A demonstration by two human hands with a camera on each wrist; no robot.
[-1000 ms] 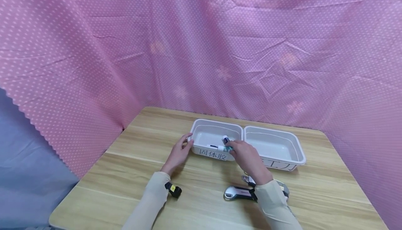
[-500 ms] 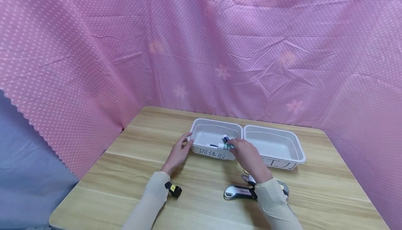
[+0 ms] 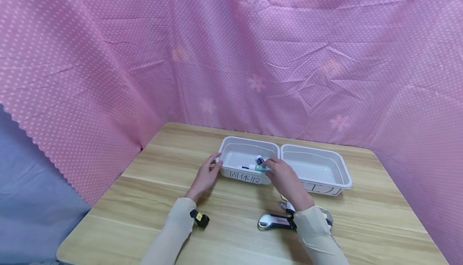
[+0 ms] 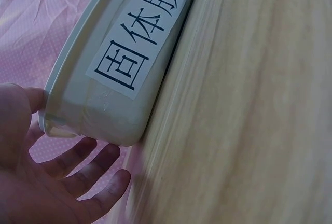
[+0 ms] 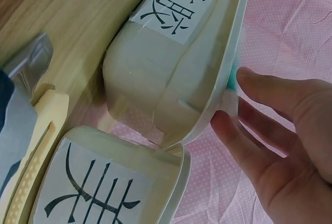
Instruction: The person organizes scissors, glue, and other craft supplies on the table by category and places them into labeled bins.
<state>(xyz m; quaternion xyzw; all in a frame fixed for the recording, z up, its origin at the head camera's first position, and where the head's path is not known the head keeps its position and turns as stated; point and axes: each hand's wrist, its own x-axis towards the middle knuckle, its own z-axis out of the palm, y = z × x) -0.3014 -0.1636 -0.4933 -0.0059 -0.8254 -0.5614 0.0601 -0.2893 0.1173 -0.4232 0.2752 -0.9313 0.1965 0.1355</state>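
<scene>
My right hand (image 3: 283, 176) pinches a green-and-white glue stick (image 3: 257, 168) between thumb and fingers, just inside the front rim of the left white plastic bin (image 3: 231, 145). In the right wrist view, most of that glue stick is hidden behind the bin wall and the fingers. A glue stick with a white cap and dark blue body (image 3: 259, 159) lies in the bin, with a white item with a dark end (image 3: 244, 167) near the front wall. My left hand (image 4: 41, 167) holds the bin's left end, thumb at the rim, other fingers loosely bent beside the corner.
A second white bin (image 3: 314, 152) with a lettered label stands to the right, close beside the first. Utility knives lie in front of it: a silver-and-black one (image 3: 275, 222), a grey one (image 3: 328, 218) partly under my right forearm, and a yellow one (image 5: 49, 125).
The green-and-white glue stick has shifted slightly away from the front rim, further into the left bin, with my right hand. My left hand stays in place.
</scene>
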